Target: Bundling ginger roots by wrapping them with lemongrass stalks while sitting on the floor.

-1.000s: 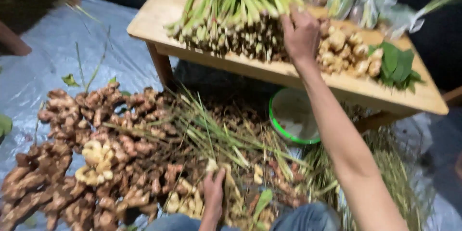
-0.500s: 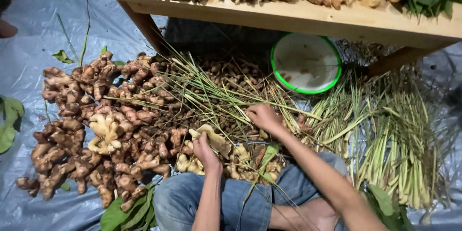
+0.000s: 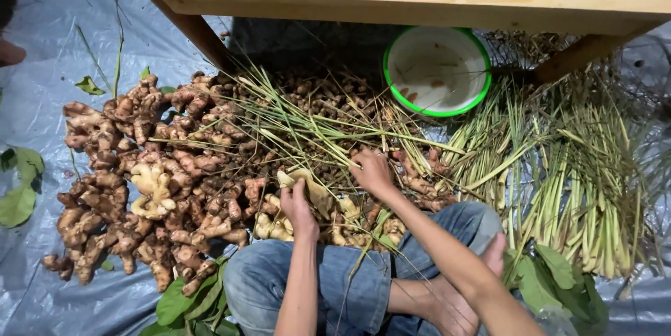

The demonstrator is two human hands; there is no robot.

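Two hands work the floor pile: left hand closed on a pale ginger root, right hand pinching lemongrass stalks. Root looks firm, knobbly, best held by its body; stalks seem light and springy.

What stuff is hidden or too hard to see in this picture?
All in the head view:
- What the left hand grips: its back covers the fingers, so only a pale root piece shows beside it.
- The right hand fingertips: buried among grass stalks and roots.
- The wooden table top: cut off by the upper edge.
- The floor under the ginger pile: covered by roots.
- Specks inside the green-rimmed bowl: too small.
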